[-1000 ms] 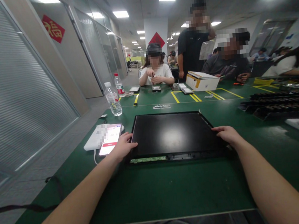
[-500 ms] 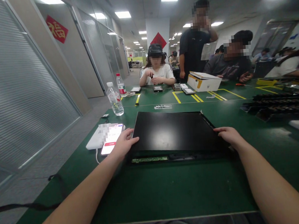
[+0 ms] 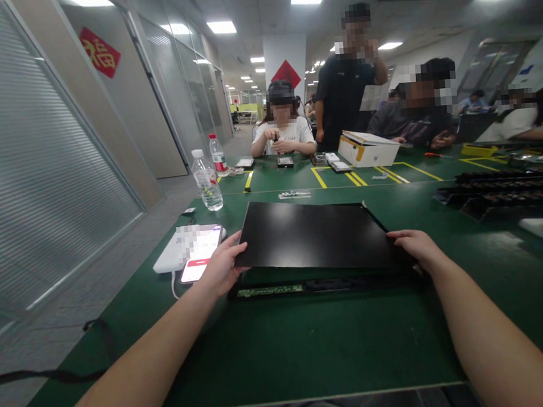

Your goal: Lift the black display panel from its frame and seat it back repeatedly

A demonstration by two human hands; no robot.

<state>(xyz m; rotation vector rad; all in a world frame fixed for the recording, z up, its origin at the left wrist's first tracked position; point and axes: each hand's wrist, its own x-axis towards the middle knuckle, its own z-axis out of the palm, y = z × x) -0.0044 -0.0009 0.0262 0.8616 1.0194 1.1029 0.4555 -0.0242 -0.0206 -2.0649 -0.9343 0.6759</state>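
A flat black display panel [image 3: 309, 232] lies tilted over a thin black frame [image 3: 353, 283], its left side lifted. Along the frame's near edge a narrow green circuit board [image 3: 269, 290] shows. My left hand [image 3: 227, 263] is closed on the panel's left edge, thumb on top and fingers underneath. At the right, my right hand [image 3: 413, 247] pinches the edge where panel and frame meet; its lower fingers are partly hidden. Whether the right hand holds only the panel or the frame too, I cannot tell.
Left of the panel lie a lit phone [image 3: 203, 253] and a white box-like device [image 3: 167, 252] with a cable. Two bottles [image 3: 208, 183] stand behind. Black strip-shaped parts [image 3: 500, 192] are stacked at the right. A white carton [image 3: 368, 149] and co-workers are across the green table [image 3: 311, 351].
The panel's left side has risen, opening a wider gap above the frame. My left fingers have gone under its edge. My right hand stays at the right edge.
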